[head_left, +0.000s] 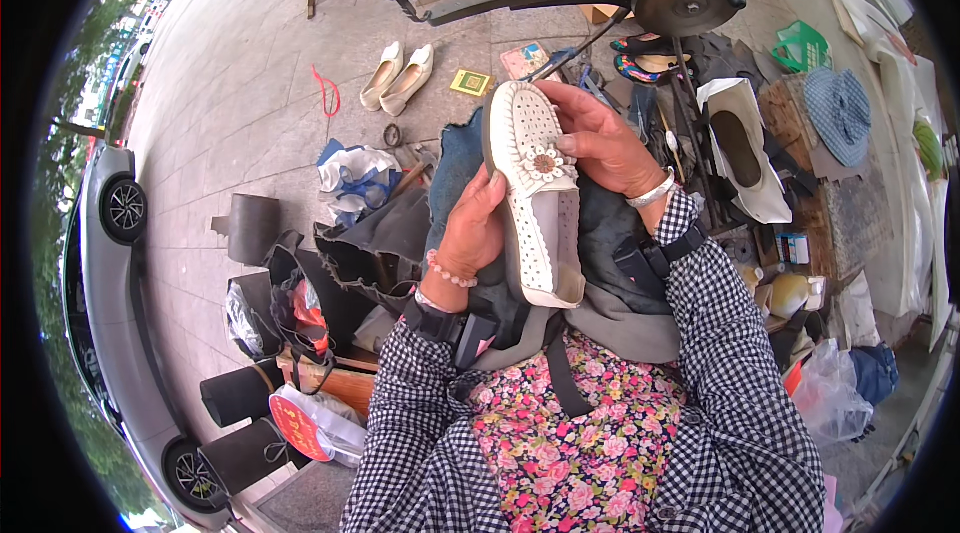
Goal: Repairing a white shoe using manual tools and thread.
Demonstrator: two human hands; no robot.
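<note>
Fingers: the left hand (472, 233) is closed along the side of a white perforated shoe (537, 195); the right hand (600, 143) is clasped over its toe.
Place: the shoe is held upright above the lap.
Handling: likely light and soft; best gripped by sole and sides, sparing the flower ornament (545, 164).

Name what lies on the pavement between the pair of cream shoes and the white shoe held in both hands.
In the head view, a small yellow-green square packet lies between the pair of cream shoes and the held white shoe.
</note>
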